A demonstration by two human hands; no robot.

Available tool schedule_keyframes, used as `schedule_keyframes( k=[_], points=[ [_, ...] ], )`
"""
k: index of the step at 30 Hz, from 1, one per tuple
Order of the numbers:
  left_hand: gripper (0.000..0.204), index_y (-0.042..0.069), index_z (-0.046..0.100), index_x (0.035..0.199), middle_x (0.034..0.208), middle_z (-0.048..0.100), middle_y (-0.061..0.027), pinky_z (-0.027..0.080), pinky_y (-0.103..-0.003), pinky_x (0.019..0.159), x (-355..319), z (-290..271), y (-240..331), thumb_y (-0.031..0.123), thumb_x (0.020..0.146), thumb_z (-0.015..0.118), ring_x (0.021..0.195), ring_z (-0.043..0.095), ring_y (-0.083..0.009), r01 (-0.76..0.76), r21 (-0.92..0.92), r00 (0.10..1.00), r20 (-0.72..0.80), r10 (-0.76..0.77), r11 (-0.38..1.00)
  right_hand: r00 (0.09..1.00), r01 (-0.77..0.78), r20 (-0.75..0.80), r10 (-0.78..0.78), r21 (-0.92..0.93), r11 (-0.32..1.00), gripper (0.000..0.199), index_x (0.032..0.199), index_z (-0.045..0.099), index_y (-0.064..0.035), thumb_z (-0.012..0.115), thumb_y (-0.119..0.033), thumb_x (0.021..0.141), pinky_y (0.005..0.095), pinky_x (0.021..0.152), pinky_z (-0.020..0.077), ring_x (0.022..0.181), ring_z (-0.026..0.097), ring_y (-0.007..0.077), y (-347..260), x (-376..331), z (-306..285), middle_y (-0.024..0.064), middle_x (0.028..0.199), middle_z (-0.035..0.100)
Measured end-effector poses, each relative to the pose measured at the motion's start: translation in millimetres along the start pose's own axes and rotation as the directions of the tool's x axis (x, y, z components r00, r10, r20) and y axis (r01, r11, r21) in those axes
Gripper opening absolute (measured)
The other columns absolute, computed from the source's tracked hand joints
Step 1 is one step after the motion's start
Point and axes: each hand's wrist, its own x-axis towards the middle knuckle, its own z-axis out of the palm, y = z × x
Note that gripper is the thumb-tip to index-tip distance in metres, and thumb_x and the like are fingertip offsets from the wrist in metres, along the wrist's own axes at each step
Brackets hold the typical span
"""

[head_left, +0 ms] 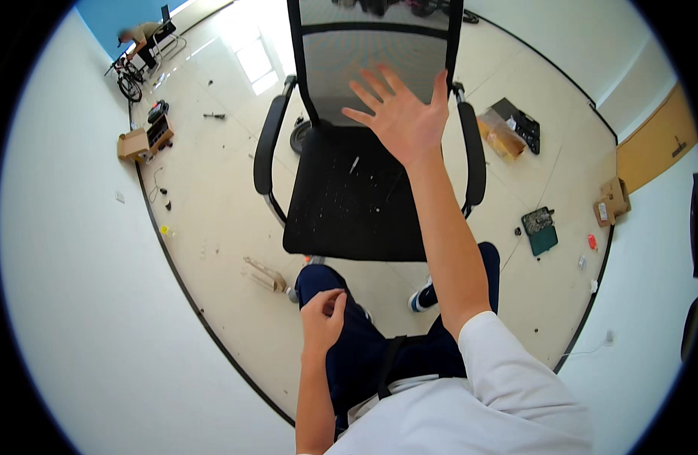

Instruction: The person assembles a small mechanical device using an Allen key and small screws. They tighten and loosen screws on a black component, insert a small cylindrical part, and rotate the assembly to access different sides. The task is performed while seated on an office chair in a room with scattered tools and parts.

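My right hand (410, 121) is held up in front of a black office chair's mesh backrest (337, 72). Its fingers are spread wide and nothing is in it. The chair's black seat (349, 205) faces me, with a thin whitish piece (354, 164) and pale specks scattered on it. Loosely curled, my left hand (323, 320) rests by my left knee, thumb against the fingers. No object shows inside that curl. My legs in dark blue trousers (356, 364) are bent in front of the chair.
A tan fork-shaped part (265, 274) lies left of my knee. On the right are an open green case (542, 231), a black tool case (523, 129) and a cardboard box (613, 201). Cartons (134, 144) stand along the left wall. Far left, a person (143, 36) bends by a bicycle (129, 80).
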Motion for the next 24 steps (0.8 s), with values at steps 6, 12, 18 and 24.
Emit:
schedule_keyframes(
  k=[6,12,18,24],
  points=[
    [0.014,-0.001,0.073,0.095,0.082,0.071,-0.0112,0.052,-0.027,0.064,1.6,2.5,10.0,0.011,0.087,0.070,0.068,0.067,-0.0171,-0.008,-0.007,1.000,-0.004,0.007,1.000,0.978,0.172,-0.100,-0.181,-0.093,0.981,0.073,0.147,0.030,-0.0116,0.045,-0.061,0.096,0.0606,0.112,0.0287,0.140,0.031,0.0365,6.3,15.7,-50.9,0.0187,0.148,0.034],
    [0.014,0.000,0.073,0.096,0.082,0.072,-0.0105,0.052,-0.027,0.064,2.3,0.3,9.0,0.012,0.088,0.069,0.068,0.066,-0.0162,-0.014,-0.006,1.000,-0.007,0.014,1.000,0.799,-0.113,-0.586,0.135,0.074,0.991,0.019,0.083,0.057,-0.0096,0.074,-0.017,0.085,0.0456,0.085,0.0556,0.073,0.059,0.0184,72.1,-44.1,-150.6,0.0030,0.076,0.055],
    [0.015,0.000,0.072,0.096,0.083,0.071,-0.0109,0.051,-0.028,0.063,2.8,0.9,5.2,0.011,0.088,0.069,0.067,0.066,-0.0179,0.002,0.011,1.000,0.028,-0.002,1.000,0.560,-0.356,-0.755,0.342,0.154,0.922,0.018,0.087,0.059,-0.0108,0.069,-0.026,0.090,0.0476,0.081,0.0551,0.082,0.063,0.0213,117.8,-168.4,-197.3,0.0063,0.083,0.061],
    [0.015,0.000,0.073,0.099,0.087,0.072,-0.0108,0.052,-0.028,0.064,7.5,9.5,4.7,0.010,0.089,0.068,0.070,0.066,-0.0164,-0.013,0.072,0.992,0.126,0.004,0.997,0.471,-0.710,-0.862,0.188,-0.244,0.661,0.044,0.113,0.056,-0.0055,0.070,-0.036,0.086,0.0436,0.074,0.0550,0.086,0.066,0.0222,101.0,-159.3,-186.4,0.0127,0.100,0.066]
  ],
)
